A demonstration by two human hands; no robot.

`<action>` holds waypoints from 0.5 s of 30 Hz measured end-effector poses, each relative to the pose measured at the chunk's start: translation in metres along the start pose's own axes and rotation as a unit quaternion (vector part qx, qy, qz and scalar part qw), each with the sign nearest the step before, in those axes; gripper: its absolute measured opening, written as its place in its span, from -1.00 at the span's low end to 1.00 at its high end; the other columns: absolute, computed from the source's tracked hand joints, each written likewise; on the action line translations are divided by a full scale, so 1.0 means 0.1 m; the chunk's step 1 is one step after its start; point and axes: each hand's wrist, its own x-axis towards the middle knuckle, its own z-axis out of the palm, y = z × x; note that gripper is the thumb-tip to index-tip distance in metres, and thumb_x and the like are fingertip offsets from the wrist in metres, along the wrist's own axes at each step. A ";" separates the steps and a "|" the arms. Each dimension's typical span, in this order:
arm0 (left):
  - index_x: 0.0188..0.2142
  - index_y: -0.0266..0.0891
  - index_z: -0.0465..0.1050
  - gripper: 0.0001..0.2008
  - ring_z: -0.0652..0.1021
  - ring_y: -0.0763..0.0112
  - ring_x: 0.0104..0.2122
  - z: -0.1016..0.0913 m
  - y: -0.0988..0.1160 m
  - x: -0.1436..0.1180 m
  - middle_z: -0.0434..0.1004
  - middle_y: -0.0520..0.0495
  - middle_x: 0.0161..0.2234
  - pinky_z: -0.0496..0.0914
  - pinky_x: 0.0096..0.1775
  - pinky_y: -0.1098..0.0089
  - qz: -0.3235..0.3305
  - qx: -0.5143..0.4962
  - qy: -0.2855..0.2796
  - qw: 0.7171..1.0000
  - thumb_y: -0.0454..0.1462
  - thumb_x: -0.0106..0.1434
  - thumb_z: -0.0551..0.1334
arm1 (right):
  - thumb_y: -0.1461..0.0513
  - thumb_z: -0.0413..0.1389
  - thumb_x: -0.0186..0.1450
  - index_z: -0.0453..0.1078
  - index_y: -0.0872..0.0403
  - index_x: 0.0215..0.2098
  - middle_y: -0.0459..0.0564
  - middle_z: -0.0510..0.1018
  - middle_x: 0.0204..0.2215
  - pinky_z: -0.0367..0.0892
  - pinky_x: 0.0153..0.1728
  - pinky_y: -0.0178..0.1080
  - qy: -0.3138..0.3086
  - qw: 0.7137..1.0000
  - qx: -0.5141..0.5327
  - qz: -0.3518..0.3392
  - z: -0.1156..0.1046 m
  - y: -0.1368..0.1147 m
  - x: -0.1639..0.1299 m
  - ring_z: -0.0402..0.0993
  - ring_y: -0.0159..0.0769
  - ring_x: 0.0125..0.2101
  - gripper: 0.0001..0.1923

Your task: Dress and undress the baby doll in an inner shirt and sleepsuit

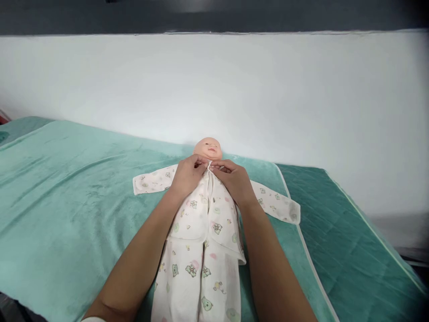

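A baby doll [208,146] lies on its back, wearing a white printed jacket [221,219] and matching trousers [187,277]. Both sleeves spread out to the sides. Just below the doll's chin, my left hand [190,173] pinches the left edge of the jacket's collar. My right hand [234,176] pinches the opposite collar edge, with the fingertips of both hands nearly meeting. Below them the jacket's front edges hang slightly apart down the middle. Whether a fastener sits between my fingers is too small to tell. The trouser legs run out of view at the bottom.
A light green blanket [83,201] with soft folds lies under the doll. To the right, a darker green quilted cover [338,228] shows past the blanket's pale edge. A white wall [214,80] rises directly behind the doll's head, with a dark band above.
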 end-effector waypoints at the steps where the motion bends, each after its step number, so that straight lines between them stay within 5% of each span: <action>1: -0.24 -0.22 0.55 -0.85 0.58 0.38 -0.26 0.00 0.00 0.00 0.65 -0.06 -0.24 0.41 -0.16 0.38 0.001 -0.003 -0.002 1.000 -0.23 0.27 0.23 | 0.04 0.27 0.11 0.60 0.05 -0.28 -0.02 0.57 -0.30 0.28 -0.33 -0.23 -0.003 1.000 -0.006 0.003 0.00 -0.01 0.00 0.33 -0.35 -0.41 -0.70; 15: -0.18 -0.21 0.51 -0.73 0.44 0.51 -0.44 0.02 -0.03 0.06 0.43 0.10 -0.47 0.29 -0.34 0.48 -0.044 -0.034 -0.005 0.998 -0.39 0.11 0.20 | 0.12 0.22 0.12 0.47 0.05 -0.28 -0.12 0.47 -0.41 0.17 -0.37 -0.26 -0.042 0.997 -0.058 0.035 -0.01 -0.02 0.01 0.27 -0.38 -0.46 -0.77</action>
